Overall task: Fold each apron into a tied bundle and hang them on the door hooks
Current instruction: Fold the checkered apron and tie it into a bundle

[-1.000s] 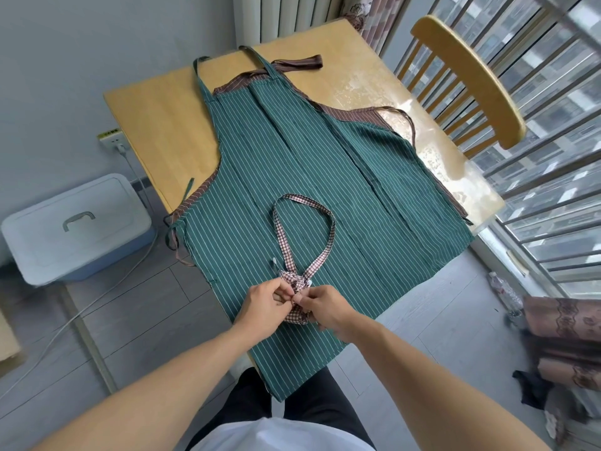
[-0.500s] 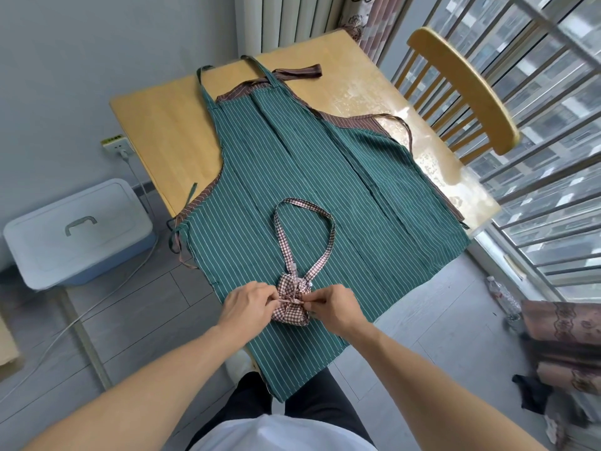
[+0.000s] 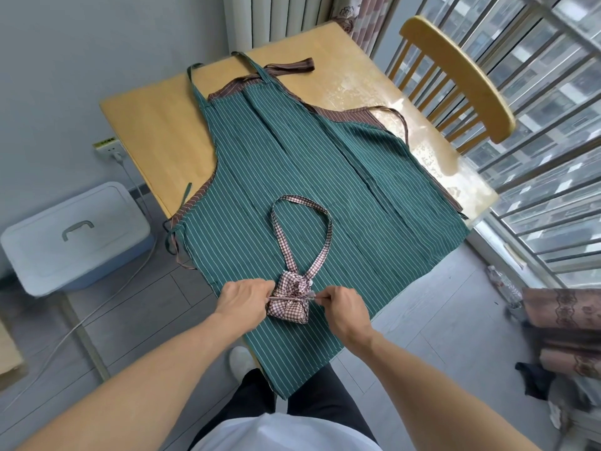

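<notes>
Both hands, left hand and right hand, pinch the tie ends of the checked apron bundle lying between them, atop the green striped apron spread beyond them over the worktop.

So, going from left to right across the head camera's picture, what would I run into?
Storage box → wall socket → left hand → checked apron bundle → right hand → wooden chair → plastic bottle on the floor.

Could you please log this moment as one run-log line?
left hand: pulls tie | right hand: pulls tie | bundle: on green apron
</notes>
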Demonstrator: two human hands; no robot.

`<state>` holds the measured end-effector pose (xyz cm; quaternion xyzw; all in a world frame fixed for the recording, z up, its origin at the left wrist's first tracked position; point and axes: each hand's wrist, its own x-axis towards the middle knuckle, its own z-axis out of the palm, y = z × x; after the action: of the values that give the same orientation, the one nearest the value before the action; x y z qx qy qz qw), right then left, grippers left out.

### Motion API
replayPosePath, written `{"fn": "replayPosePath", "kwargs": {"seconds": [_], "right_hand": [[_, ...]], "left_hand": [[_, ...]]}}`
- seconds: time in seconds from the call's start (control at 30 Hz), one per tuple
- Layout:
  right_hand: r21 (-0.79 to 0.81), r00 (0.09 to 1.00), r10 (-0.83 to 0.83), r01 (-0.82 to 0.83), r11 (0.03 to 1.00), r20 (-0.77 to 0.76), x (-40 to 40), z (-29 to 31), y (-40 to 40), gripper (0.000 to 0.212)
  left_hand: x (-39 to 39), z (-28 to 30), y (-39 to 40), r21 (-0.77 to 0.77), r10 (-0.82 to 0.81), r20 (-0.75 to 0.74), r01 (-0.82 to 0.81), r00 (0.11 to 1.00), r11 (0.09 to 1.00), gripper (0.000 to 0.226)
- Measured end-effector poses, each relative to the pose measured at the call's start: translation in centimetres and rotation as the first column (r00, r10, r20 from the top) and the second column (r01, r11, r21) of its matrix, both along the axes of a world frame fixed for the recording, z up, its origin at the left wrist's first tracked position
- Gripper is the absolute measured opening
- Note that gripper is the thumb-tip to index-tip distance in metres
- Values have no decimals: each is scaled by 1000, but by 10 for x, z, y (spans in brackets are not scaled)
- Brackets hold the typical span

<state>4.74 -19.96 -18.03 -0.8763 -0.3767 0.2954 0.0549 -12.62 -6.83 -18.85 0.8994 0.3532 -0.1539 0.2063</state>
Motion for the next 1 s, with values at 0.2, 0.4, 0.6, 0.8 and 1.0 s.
{"fn": "replayPosePath", "kwargs": {"seconds": [0.2,0.4,0.6,0.8,1.0], "right_hand": [[-173,983,-18,-14,985,-180,23,7,7,15],[-91,878,-195,173,981,-437,13,25,30,86],[-67,884,-265,260,963,-385,-8,2,47,50],[-60,740,-299,332,941,-602,8,22,37,21],[-212,259,-335,409,888,-906,32,53,5,24]], "left_hand": [[-2,-1,19,-440,210,-107,-236,972,867,12],[-4,0,22,-653,412,-123,-386,903,652,55],[4,-4,-5,-618,501,-43,-417,865,667,46],[4,15,-6,-883,568,-6,-272,823,384,33],[26,61,7,-970,462,26,-89,886,226,47]]}}
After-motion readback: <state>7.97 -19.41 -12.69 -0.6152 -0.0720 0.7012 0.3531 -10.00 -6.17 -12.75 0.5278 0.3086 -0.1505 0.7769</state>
